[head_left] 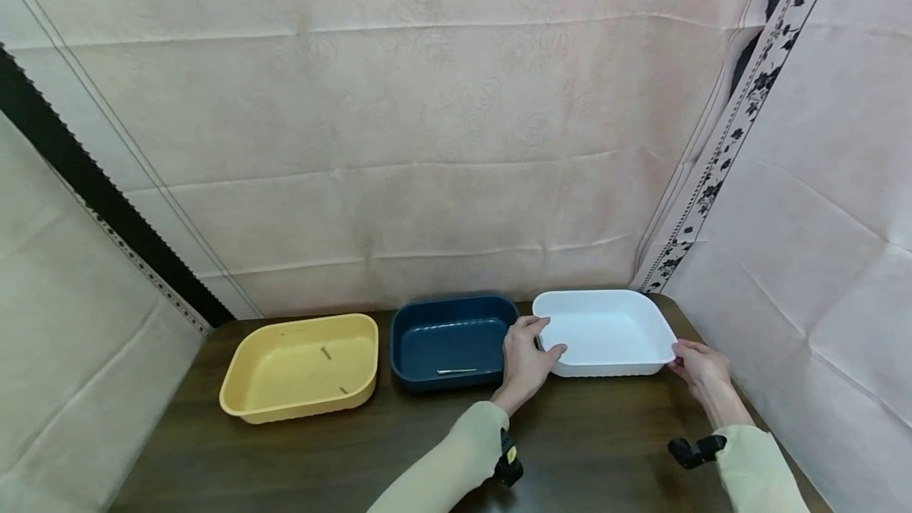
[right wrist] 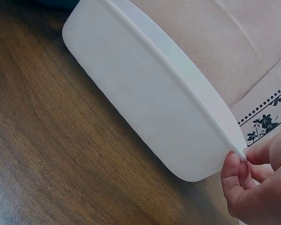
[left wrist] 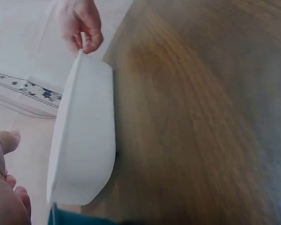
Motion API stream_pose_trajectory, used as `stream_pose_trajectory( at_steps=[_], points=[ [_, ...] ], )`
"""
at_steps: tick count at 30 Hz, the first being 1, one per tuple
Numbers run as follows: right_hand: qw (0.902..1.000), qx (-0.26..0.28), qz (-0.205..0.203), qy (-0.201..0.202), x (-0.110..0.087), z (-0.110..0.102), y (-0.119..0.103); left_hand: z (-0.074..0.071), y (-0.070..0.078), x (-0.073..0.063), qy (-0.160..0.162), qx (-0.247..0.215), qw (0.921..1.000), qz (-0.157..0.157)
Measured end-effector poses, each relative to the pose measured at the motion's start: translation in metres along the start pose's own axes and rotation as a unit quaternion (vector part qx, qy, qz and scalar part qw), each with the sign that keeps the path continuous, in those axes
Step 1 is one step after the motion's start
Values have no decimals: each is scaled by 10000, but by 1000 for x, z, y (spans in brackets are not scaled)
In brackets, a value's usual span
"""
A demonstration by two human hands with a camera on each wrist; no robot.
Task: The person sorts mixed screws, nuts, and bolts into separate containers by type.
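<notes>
A white rectangular tray (head_left: pixel 606 331) stands at the right of the dark wooden table. My right hand (head_left: pixel 704 372) pinches its near right rim between thumb and fingers, plain in the right wrist view, where the hand (right wrist: pixel 262 180) is at the tray's corner. At the tray's left end is my left hand (head_left: pixel 526 359), between it and a dark blue tray (head_left: pixel 456 309). In the left wrist view the left hand's thumb and fingers (left wrist: pixel 8 140) stand apart from the white rim, with nothing held. A thin silvery nail-like piece (head_left: pixel 456 371) lies in the blue tray.
At the left a yellow tray (head_left: pixel 285 370) holds two small screw-like pieces (head_left: pixel 325 353). Pale cloth (head_left: pixel 456 141) hangs behind the trays and on both sides. The wooden table (head_left: pixel 342 457) extends in front of the trays.
</notes>
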State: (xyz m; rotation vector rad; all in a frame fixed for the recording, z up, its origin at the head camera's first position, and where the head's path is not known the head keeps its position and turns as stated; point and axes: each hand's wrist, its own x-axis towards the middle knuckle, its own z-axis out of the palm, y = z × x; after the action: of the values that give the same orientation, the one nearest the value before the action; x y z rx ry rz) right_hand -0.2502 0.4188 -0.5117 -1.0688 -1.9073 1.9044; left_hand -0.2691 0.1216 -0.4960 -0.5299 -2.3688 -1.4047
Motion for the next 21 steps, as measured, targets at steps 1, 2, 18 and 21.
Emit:
stream_pose_trajectory(
  at_steps=[1, 2, 18, 21],
  points=[
    [10000, -4, -5, 28, 4, 0, 2, -5, -1, -2, 50, -62, 10000, 54],
    [10000, 83, -21, 51, 15, -1, 8, -11, -1, -3, 93, -129, 9998, 73],
    [9997, 135, -25, -216, -12, -1, -8, -88, -17, -49, 599, -877, 9940, 257],
    [9995, 179, -18, -259, -12, -1, -10, -96, -21, -60, 693, -826, 9935, 362]
  ],
)
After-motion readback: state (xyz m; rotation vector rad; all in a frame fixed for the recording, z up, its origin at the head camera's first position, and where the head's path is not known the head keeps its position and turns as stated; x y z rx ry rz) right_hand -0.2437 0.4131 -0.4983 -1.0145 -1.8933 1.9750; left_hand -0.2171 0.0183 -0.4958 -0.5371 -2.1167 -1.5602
